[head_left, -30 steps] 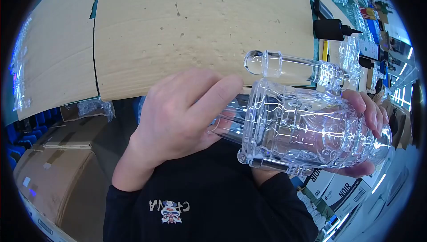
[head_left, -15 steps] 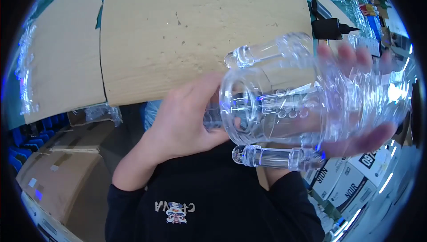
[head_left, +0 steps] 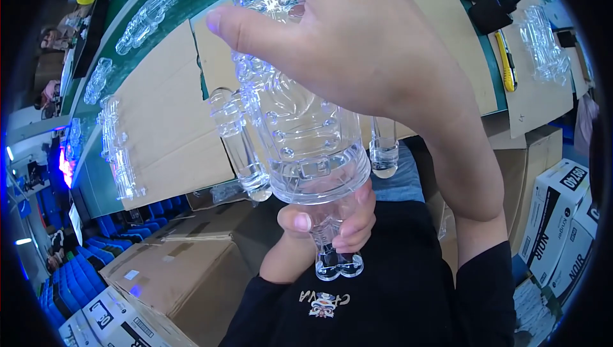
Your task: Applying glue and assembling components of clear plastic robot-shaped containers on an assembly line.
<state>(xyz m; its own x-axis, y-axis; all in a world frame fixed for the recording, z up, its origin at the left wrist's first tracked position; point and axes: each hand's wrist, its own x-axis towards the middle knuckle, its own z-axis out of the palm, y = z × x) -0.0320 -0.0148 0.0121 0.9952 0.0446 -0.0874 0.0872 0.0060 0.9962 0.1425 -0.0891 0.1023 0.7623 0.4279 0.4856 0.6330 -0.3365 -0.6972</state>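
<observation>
- The clear figure point(head_left: 313, 127), shaped like a small person, is held in front of your dark shirt point(head_left: 396, 270); its upper half shows over the cardboard sheet point(head_left: 159, 130), and I cannot tell if it touches there.
- The long axis of the figure runs away from your body: its legs point(head_left: 338, 263) point toward your shirt, and its upper end goes out past the top edge of the view.
- Your left hand point(head_left: 355, 222) is at the lower end of the figure, just below its round base, and is nearer to your chest. The thumb and the fingers close around the legs from two sides, so this grip is narrow and holds.
- Your right hand point(head_left: 367, 50) lies across the upper end of the figure, farther from your chest, with the thumb stretched over to its left side. The other fingers are not visible, so I cannot tell how firmly they hold.
- The two hands are therefore at opposite ends of the figure, with its round body between them.
- To the right of the figure, well apart, are a yellow knife point(head_left: 506, 63) and a black bottle point(head_left: 491, 15); to its left lies another clear piece point(head_left: 153, 14).
</observation>
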